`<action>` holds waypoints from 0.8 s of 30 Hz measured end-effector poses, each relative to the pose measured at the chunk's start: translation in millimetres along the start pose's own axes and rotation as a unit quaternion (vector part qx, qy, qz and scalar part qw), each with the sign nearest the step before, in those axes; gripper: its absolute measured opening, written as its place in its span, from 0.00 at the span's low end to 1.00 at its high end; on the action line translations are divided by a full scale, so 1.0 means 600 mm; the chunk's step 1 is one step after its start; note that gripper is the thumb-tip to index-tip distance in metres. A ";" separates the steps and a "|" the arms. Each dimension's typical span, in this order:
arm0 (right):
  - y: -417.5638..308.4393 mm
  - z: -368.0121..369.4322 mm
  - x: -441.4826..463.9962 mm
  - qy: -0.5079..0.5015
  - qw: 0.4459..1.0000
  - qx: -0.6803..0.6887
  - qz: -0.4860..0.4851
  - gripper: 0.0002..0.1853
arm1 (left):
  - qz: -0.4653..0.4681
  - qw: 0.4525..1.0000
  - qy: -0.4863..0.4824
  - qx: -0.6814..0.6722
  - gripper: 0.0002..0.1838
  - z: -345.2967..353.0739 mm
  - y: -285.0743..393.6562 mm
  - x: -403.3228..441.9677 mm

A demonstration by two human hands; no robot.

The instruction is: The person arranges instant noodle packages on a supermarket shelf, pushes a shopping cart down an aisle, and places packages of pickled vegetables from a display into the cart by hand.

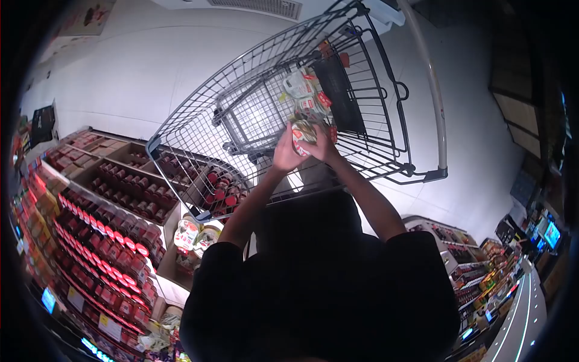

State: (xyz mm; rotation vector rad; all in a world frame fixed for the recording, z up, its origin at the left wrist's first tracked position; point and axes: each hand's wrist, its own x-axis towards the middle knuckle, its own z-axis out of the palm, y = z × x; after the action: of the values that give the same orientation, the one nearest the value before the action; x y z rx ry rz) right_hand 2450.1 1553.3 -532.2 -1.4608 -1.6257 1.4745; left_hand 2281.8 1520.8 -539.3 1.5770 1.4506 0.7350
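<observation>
Both my hands hold one packaged item [303, 136] with a green, white and red wrapping, over the shopping cart [199, 114]. My left hand [287, 153] grips its left side, and my right hand [322, 146] wraps the right side with fingers across its front. Just beyond my hands, several white, green and red packages [299, 84] lie in the cart near a dark panel [341, 87]. The underside of the held item is hidden.
Shelves of red-lidded jars [108, 229] stand at the left. A box with white and red packages [187, 235] is beside the cart's near left corner. The cart handle [435, 102] curves at the right. More stocked shelves [464, 265] are at the lower right.
</observation>
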 end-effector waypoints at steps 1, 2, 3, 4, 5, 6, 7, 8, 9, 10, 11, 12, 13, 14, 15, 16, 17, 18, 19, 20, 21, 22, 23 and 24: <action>0.022 -0.001 0.006 -0.006 1.000 0.008 0.015 0.29 | -0.007 1.000 -0.005 0.019 0.64 0.025 -0.027 0.007; 0.045 0.004 0.015 0.019 1.000 -0.007 -0.006 0.30 | 0.043 0.999 0.015 0.005 0.62 0.043 -0.054 0.011; 0.066 0.009 0.017 0.018 1.000 -0.008 -0.001 0.30 | 0.039 0.999 0.013 0.001 0.62 0.054 -0.066 0.016; 0.085 0.016 0.018 0.006 0.999 -0.025 0.035 0.30 | 0.070 0.997 0.025 0.009 0.58 0.062 -0.074 0.020; 0.103 0.022 0.025 -0.004 0.997 -0.042 0.067 0.31 | 0.104 0.994 0.039 0.020 0.55 0.067 -0.085 0.030; 0.140 0.037 0.023 0.007 0.993 -0.050 0.106 0.33 | 0.046 0.999 -0.005 0.013 0.53 0.079 -0.112 0.024; 0.151 0.042 0.028 0.002 0.993 -0.050 0.105 0.33 | 0.042 0.999 -0.002 0.013 0.53 0.083 -0.122 0.027; 0.163 0.046 0.034 -0.002 0.990 -0.093 0.108 0.34 | 0.015 0.999 -0.039 0.025 0.53 0.086 -0.132 0.031; 0.175 0.051 0.034 -0.007 0.984 -0.135 0.112 0.34 | -0.014 0.996 -0.077 0.036 0.52 0.091 -0.141 0.029; 0.189 0.057 0.036 0.008 0.985 -0.150 0.090 0.32 | -0.005 0.997 -0.070 0.025 0.52 0.098 -0.153 0.028; 0.200 0.059 0.037 0.007 0.984 -0.154 0.086 0.32 | -0.003 0.998 -0.065 0.024 0.52 0.104 -0.163 0.026; 0.183 0.061 0.042 -0.016 0.981 -0.156 0.115 0.31 | -0.005 0.998 -0.065 0.017 0.52 0.105 -0.165 0.025; 0.180 0.065 0.042 -0.040 0.976 -0.158 0.145 0.30 | -0.008 0.998 -0.066 0.010 0.52 0.107 -0.174 0.025; 0.177 0.072 0.038 -0.044 0.976 -0.161 0.143 0.30 | 0.020 0.998 -0.060 0.019 0.52 0.108 -0.183 0.022; 0.189 0.084 0.033 -0.072 0.973 -0.148 0.161 0.30 | 0.018 0.998 -0.057 0.020 0.52 0.115 -0.193 0.013; 0.187 0.089 0.039 -0.098 0.970 -0.135 0.176 0.30 | 0.019 0.998 -0.051 0.026 0.52 0.121 -0.204 0.004; 0.185 0.090 0.039 -0.100 0.970 -0.135 0.174 0.30 | 0.019 0.998 -0.047 0.032 0.52 0.128 -0.213 -0.009; 0.179 0.086 0.037 -0.115 0.966 -0.122 0.197 0.30 | -0.009 0.998 -0.057 0.029 0.52 0.131 -0.214 -0.016; 0.175 0.081 0.034 -0.131 0.960 -0.109 0.220 0.31 | -0.011 0.998 -0.057 0.028 0.52 0.137 -0.218 -0.017; 0.172 0.079 0.033 -0.134 0.959 -0.110 0.223 0.31 | -0.003 0.998 -0.040 0.037 0.51 0.146 -0.223 -0.019; 0.188 0.083 0.026 -0.112 0.967 -0.129 0.189 0.31 | 0.004 0.999 -0.025 0.047 0.51 0.150 -0.221 -0.024; 0.199 0.088 0.025 -0.090 0.973 -0.148 0.151 0.31 | -0.005 0.999 -0.028 0.034 0.51 0.150 -0.220 -0.026; 0.208 0.092 0.025 -0.091 0.973 -0.147 0.149 0.31 | -0.006 0.999 -0.026 0.035 0.51 0.147 -0.219 -0.024; 0.218 0.094 0.026 -0.106 0.963 -0.143 0.200 0.33 | 0.011 0.997 -0.050 0.058 0.52 0.144 -0.218 -0.021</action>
State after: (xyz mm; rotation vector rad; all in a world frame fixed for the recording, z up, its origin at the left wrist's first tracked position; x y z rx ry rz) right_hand 2444.1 1524.9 -672.8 -1.9416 -1.8059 1.7141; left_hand 2291.6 1487.2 -692.5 1.6951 1.4272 0.5847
